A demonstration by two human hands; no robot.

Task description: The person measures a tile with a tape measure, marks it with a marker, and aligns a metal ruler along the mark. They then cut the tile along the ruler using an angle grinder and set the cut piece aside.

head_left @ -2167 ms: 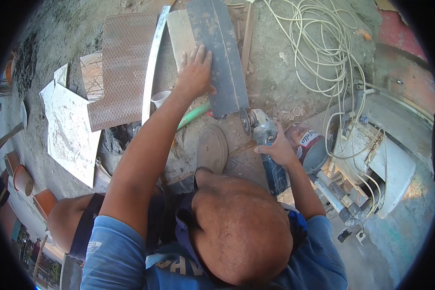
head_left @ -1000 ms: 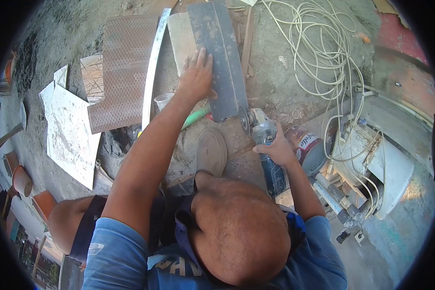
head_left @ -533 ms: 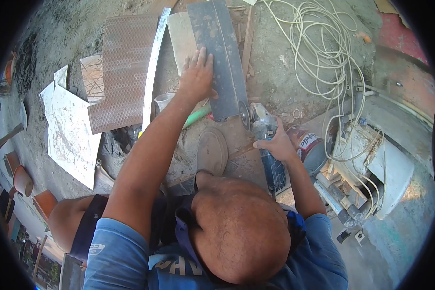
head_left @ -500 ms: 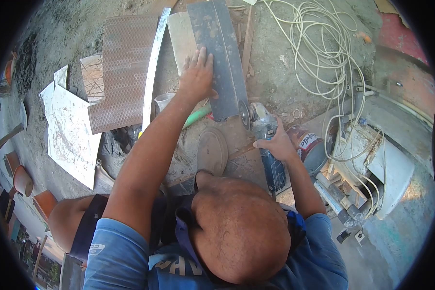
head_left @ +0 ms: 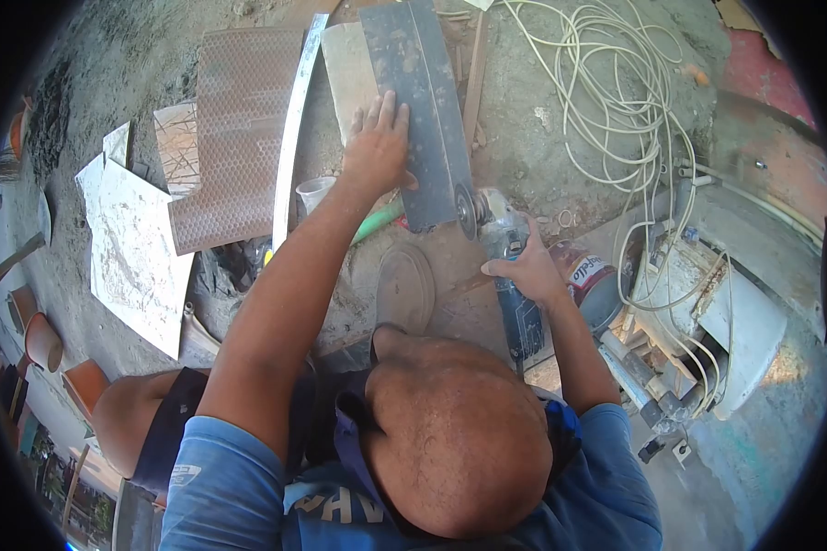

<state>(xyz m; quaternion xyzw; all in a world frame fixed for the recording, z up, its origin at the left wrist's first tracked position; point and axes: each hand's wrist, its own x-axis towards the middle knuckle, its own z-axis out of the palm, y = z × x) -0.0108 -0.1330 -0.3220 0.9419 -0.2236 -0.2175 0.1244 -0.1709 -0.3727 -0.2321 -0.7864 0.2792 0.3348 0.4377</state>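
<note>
My right hand point(head_left: 532, 268) is wrapped round a blue angle grinder point(head_left: 516, 317). The grinder's cutting disc point(head_left: 469, 211) stands on edge at the lower right corner of a long dark grey tile point(head_left: 423, 101). A pale line runs lengthwise down that dusty tile. With fingers stretched out, my left hand point(head_left: 377, 151) lies flat across the tile's left edge. A lighter beige tile piece point(head_left: 347, 69) sits partly under the dark tile. My shoe point(head_left: 404, 289) is just below the tile's near end.
Brown textured tile point(head_left: 239, 129), a white broken sheet point(head_left: 138, 248) and a metal strip point(head_left: 294, 129) lie left. A plastic cup point(head_left: 314, 191) and green tube point(head_left: 377, 220) are near my left forearm. Right are coiled cable point(head_left: 606, 83), a paint can point(head_left: 597, 285) and a white container point(head_left: 744, 321).
The disc and grinder head have shifted very slightly relative to the tile's corner. Both hands keep nearly the same places, and the tile has barely moved.
</note>
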